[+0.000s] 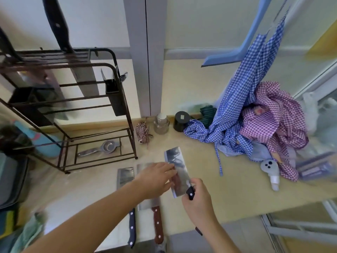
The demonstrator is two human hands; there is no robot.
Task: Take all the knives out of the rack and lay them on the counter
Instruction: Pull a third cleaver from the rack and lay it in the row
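Note:
A dark metal rack (116, 73) stands on the counter at the left. One black-handled knife (58, 26) sticks up from its top slots, blade down inside the rack. My right hand (198, 203) grips the dark handle of a cleaver (176, 170) held low over the counter. My left hand (155, 178) rests its fingers flat on that cleaver's blade. Two more cleavers lie on the counter under my left arm: one with a dark blue handle (131, 227) and one with a reddish-brown handle (158, 225).
Blue and purple checked cloths (259, 125) pile up at the right, with a small spray bottle (272, 172) beside them. A glass jar (161, 123) and a black cup (181, 121) stand by the wall. A metal strainer (104, 147) lies in the rack's base.

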